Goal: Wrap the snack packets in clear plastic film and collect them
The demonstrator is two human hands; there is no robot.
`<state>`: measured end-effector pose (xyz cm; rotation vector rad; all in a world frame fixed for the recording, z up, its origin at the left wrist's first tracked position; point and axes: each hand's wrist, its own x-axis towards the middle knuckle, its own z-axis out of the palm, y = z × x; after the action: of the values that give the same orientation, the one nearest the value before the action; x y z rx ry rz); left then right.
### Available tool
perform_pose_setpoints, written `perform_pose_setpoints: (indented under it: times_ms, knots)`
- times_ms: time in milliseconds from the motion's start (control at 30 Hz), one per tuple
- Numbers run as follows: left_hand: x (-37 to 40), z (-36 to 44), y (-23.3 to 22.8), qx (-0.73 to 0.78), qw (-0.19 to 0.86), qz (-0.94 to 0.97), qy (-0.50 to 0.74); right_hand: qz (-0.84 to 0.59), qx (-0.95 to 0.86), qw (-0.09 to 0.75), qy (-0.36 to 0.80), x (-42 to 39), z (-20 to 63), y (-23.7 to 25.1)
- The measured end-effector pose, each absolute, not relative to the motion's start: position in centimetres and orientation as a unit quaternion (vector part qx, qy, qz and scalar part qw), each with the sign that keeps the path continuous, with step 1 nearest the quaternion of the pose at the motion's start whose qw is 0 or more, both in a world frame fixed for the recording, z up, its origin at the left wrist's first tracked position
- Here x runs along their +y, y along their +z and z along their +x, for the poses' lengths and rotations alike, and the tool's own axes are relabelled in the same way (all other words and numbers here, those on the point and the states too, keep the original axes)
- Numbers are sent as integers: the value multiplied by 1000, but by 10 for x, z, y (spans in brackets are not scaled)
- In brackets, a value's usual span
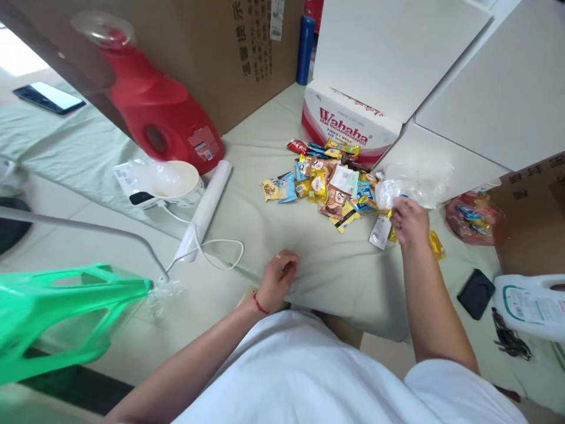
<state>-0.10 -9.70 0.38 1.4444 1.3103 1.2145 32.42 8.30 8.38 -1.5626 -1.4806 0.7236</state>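
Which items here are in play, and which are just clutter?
In play:
right hand holding clear bag
snack pile
left hand resting on sheet

Clutter:
red jug
phone
bowl
Wahaha box
black wallet

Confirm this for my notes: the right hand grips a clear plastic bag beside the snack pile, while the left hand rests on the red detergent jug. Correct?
Not quite. The head view shows the left hand resting on the pale cloth, well apart from the red detergent jug. The right hand does grip the clear plastic bag beside the snack pile.
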Motion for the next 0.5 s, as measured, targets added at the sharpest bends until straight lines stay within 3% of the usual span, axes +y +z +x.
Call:
perform_pose_setpoints:
  times_ms: [100, 200, 333, 500]
  knots:
    - [-88, 20, 24, 490, 585, 419, 492, -606, -500, 459, 415, 9, 286, 67]
    - [-79, 46, 39, 474, 672, 337, 459, -603, -483, 471, 426, -55, 246, 52]
    - [-74, 70, 44, 475, 709, 312, 417, -579, -551, 435, 414, -94, 227, 42]
    - [-84, 76, 37, 429, 721, 335, 429, -534, -417, 485, 553, -100, 243, 39]
